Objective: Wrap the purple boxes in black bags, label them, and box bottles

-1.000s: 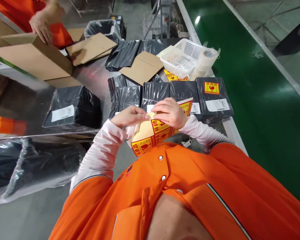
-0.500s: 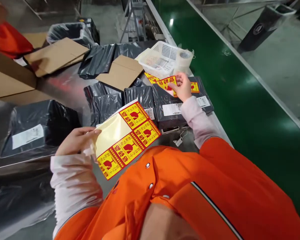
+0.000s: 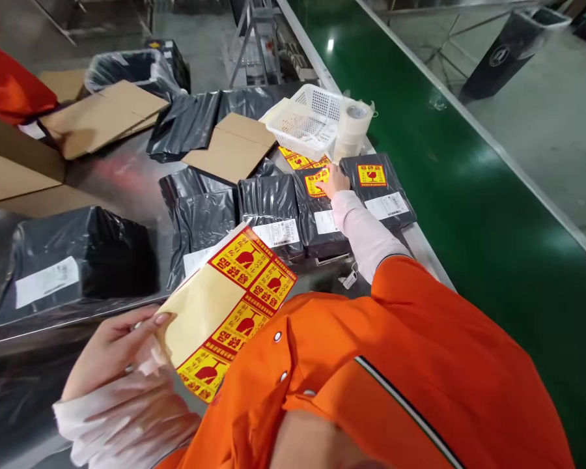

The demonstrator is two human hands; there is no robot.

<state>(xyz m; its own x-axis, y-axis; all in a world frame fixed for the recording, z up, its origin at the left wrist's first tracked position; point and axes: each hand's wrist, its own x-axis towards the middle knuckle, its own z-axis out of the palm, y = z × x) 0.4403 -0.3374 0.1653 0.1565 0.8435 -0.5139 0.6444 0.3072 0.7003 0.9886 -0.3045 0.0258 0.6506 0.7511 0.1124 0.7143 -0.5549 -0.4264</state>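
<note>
My left hand (image 3: 120,345) pinches the edge of a sheet of yellow and red fragile stickers (image 3: 244,306); part of its pale backing is bare. The sheet hangs in front of my orange shirt. Over a black wrapped parcel (image 3: 322,238), my right hand (image 3: 336,182) has its fingertips at one yellow sticker (image 3: 316,182), which lies against the parcel's top. The hand partly covers that sticker. To the right, another black parcel (image 3: 383,170) carries a fragile sticker (image 3: 372,175) and a white label. A black parcel (image 3: 271,202) without a visible sticker sits to the left.
Beyond the parcels stand a white basket (image 3: 303,124), tape rolls (image 3: 354,127) and flat cardboard (image 3: 232,146). A green conveyor belt (image 3: 449,182) runs along the right. Another large black parcel (image 3: 78,260) is on the left. A co-worker's orange sleeve (image 3: 14,85) shows upper left.
My right hand has moved down and left, bringing the loose sticker onto the parcel's top. My left hand and the sticker sheet have moved lower and left.
</note>
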